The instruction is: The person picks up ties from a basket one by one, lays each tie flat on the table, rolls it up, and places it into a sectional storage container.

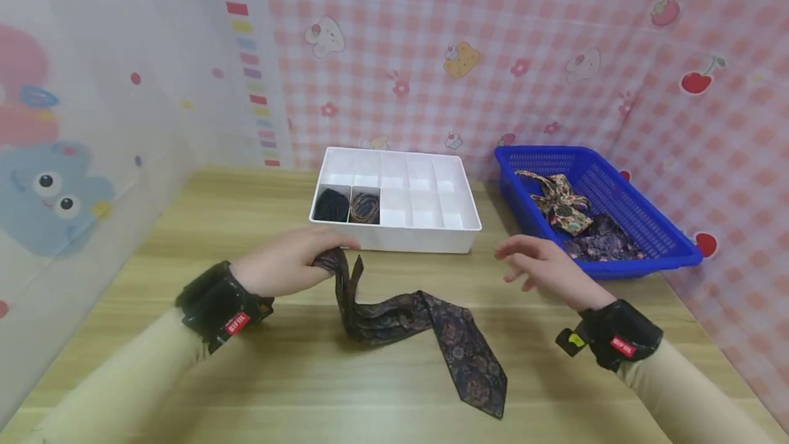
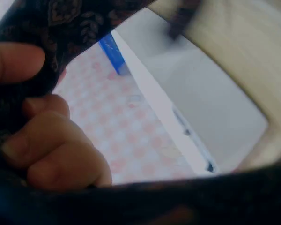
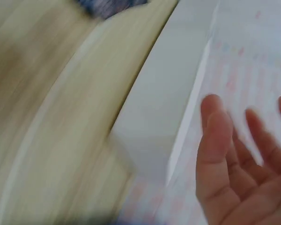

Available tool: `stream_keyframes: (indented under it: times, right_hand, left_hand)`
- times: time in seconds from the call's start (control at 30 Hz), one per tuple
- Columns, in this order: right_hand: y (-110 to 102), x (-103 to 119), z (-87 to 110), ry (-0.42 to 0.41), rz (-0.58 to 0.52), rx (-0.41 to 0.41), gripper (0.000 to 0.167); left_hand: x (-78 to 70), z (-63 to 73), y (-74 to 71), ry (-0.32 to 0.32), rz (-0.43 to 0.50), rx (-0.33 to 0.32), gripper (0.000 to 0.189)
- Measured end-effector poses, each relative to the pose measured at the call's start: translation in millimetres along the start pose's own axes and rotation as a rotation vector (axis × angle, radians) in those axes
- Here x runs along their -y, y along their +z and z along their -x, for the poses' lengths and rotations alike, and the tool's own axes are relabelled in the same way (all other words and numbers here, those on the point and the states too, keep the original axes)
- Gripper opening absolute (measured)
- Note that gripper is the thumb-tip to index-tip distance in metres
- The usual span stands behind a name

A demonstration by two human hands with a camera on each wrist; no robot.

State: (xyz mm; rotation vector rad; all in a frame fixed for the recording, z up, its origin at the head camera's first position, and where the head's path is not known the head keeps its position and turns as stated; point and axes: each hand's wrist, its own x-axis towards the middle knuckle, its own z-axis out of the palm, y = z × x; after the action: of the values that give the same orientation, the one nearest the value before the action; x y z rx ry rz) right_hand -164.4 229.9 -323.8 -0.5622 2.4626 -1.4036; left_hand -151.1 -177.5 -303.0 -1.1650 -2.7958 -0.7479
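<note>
A dark floral necktie [image 1: 394,317] lies in loose bends across the wooden table, its broad pointed end toward the front right. My left hand [image 1: 290,262] grips the tie near its other end and lifts that part off the table, left of centre; in the left wrist view the fingers curl round the patterned cloth [image 2: 75,21]. My right hand [image 1: 536,262] hovers between the white box and the blue basket, holding nothing, with its fingers loosely bent and apart in the right wrist view.
Behind the tie stands a white divided box [image 1: 401,238]; two front-left compartments hold a rolled black tie [image 1: 331,205] and a rolled brownish tie [image 1: 365,208]. At the right, a blue basket [image 1: 653,225] holds a floral cream tie [image 1: 564,204] and a dark patterned one [image 1: 604,238]. Printed cloth walls surround the table.
</note>
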Motion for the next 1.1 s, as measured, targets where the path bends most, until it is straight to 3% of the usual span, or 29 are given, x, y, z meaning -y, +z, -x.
stream_keyframes:
  times: [0.1,0.17,0.3,0.43,0.5,0.6,0.67,0.73,0.87,1.0,1.1]
  right_hand:
    - [32.7,15.9,-19.0,-0.138,0.082,0.035,0.029]
    - [59.1,30.5,-34.5,-0.233,0.063,0.126,0.036]
    - [104.7,52.5,-60.9,-0.35,-0.012,0.331,0.068]
    - [132.2,60.5,-77.3,-0.376,-0.088,0.508,0.087]
    - [139.6,59.7,-80.7,-0.361,-0.139,0.597,0.085]
    - [142.5,54.1,-79.9,-0.339,-0.137,0.66,0.069]
    - [134.6,44.9,-72.8,-0.308,-0.084,0.626,0.054]
    - [120.6,35.6,-63.2,-0.271,-0.016,0.533,0.041]
    - [79.2,21.6,-39.5,-0.327,0.264,0.22,0.035]
    - [38.3,11.6,-6.6,-0.431,0.671,-0.139,0.034]
    - [15.1,0.7,21.4,-0.457,0.854,-0.299,0.038]
  left_hand:
    - [-15.5,-6.0,-4.2,0.013,-0.043,0.01,0.043]
    - [-25.5,-9.0,-11.6,0.043,-0.037,-0.014,0.047]
    - [-42.8,-18.9,-33.0,0.145,-0.013,-0.108,0.049]
    - [-55.4,-24.8,-63.1,0.183,0.024,-0.224,0.044]
    - [-59.3,-23.1,-80.6,0.163,0.066,-0.274,0.043]
    - [-62.2,-13.7,-105.5,0.089,0.092,-0.354,0.039]
    - [-60.6,-9.9,-115.3,0.05,0.093,-0.39,0.041]
    - [-57.8,-4.2,-120.8,0.016,0.076,-0.408,0.041]
    - [-45.1,10.4,-121.2,0.01,0.03,-0.419,0.046]
    - [-26.9,26.2,-113.5,0.017,-0.035,-0.444,0.047]
    - [-11.7,35.1,-101.1,0.011,-0.079,-0.437,0.047]
